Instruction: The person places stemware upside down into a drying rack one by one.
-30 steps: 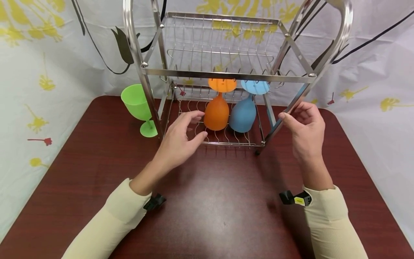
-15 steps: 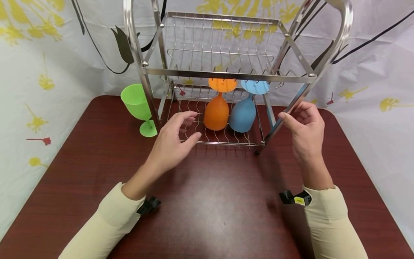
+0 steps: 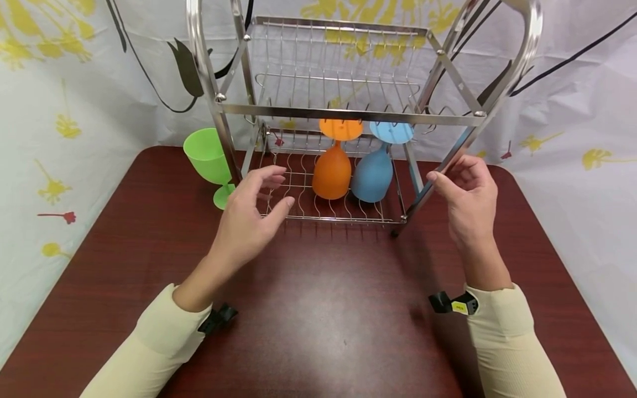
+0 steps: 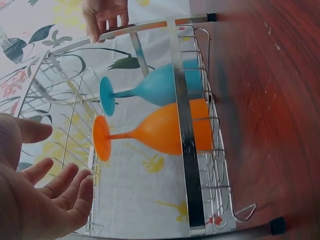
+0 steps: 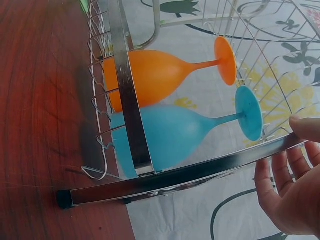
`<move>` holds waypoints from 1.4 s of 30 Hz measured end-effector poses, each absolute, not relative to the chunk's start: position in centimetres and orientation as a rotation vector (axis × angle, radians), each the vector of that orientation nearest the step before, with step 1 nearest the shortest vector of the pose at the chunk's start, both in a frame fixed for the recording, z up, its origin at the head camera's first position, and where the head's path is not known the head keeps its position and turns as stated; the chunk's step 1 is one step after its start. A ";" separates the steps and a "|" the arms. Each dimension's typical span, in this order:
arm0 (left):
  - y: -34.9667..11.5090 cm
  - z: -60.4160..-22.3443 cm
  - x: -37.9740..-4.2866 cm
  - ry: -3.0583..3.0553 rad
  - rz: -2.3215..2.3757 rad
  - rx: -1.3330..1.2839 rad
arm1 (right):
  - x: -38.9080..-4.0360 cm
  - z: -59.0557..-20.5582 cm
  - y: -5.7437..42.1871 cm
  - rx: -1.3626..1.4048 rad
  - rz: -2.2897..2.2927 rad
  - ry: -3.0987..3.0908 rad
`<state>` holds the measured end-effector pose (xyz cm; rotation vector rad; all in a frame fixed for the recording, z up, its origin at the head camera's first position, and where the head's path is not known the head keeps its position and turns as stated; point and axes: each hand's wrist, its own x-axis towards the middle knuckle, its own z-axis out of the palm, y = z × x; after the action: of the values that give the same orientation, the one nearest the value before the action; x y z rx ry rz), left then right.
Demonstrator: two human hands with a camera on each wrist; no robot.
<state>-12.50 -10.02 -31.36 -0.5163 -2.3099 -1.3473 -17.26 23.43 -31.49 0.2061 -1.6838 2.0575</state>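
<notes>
Two stemmed goblets stand upside down, side by side, on the lower tier of a metal dish rack (image 3: 298,112). The orange goblet (image 3: 332,174) is left of the blue goblet (image 3: 373,177), and both bases point up. My left hand (image 3: 246,218) is in front of the lower tier's left part, thumb and fingers spread apart, holding nothing. With my right hand (image 3: 473,204) I grip the rack's right front leg, thumb on one side and fingers on the other in the right wrist view. A green goblet (image 3: 206,157) stands upright left of the rack, its base partly hidden by my left hand.
The rack stands on a dark red-brown wooden table (image 3: 318,320). Its upper wire tier (image 3: 338,83) overhangs the goblets' bases. Behind and at both sides hangs a white cloth (image 3: 572,72) with yellow and red flower prints.
My left hand has drawn away from the orange goblet, moving left and slightly toward me. The right hand keeps its grip on the rack leg, and the goblets stay in place.
</notes>
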 end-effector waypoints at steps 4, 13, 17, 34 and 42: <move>-10.6 -31.3 -12.6 -2.223 -1.358 -0.470 | -17.2 -31.5 23.4 0.207 2.041 -1.686; -11.5 -31.0 -12.6 -2.107 -1.385 -0.361 | -17.3 -31.4 23.1 0.214 2.054 -1.666; -11.7 -30.8 -12.7 -2.047 -1.405 -0.314 | -17.3 -31.4 23.1 0.207 2.050 -1.667; -13.2 -31.2 -13.4 -1.851 -1.479 -0.177 | -17.2 -31.6 23.2 0.213 2.045 -1.671; -14.1 -32.4 -14.5 -1.798 -1.432 -0.079 | -17.3 -31.7 23.2 0.209 2.063 -1.648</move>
<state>-14.46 -14.08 -32.39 -0.0791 -1.7982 -1.4324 -17.29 23.18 -31.67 0.2094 -1.6476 2.0630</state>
